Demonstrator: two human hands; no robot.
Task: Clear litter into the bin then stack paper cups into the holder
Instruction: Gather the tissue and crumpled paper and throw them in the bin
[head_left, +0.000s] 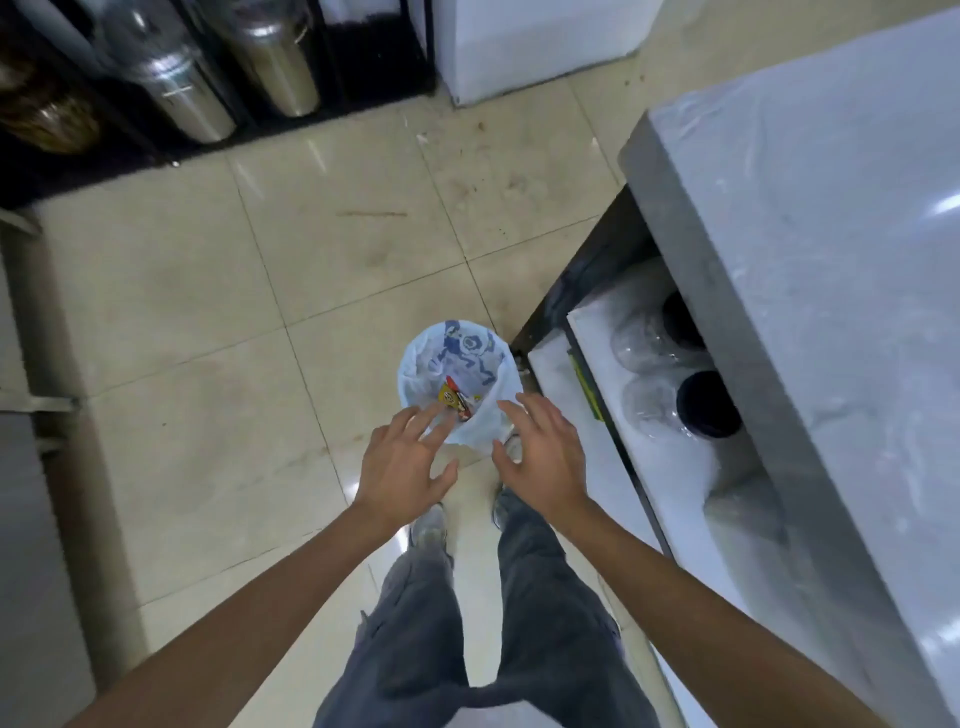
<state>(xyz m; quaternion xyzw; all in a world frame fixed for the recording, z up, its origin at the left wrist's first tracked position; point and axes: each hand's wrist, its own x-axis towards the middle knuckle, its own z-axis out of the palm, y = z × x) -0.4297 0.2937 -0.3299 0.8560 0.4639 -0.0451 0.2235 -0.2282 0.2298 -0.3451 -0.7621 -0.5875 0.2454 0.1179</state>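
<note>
Hands, left hand (405, 467) and right hand (540, 457), hover spread and empty over the bin (415, 376) (its thin liner looks flimsy), best gripped by the rim.

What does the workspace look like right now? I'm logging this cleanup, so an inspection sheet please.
Surface: beige tiled floor, scuffed, small specks of debris.
Job's things: bin with a white printed liner stands on the floor; a yellow and red wrapper lies inside. No paper cups or holder seen.
Clutter: a thin stick on the tiles.
Hands: left hand and right hand open, empty, over the bin's near rim.
Cables: nothing seen.
Surroundings: grey counter at right, steel canisters on a dark rack.
</note>
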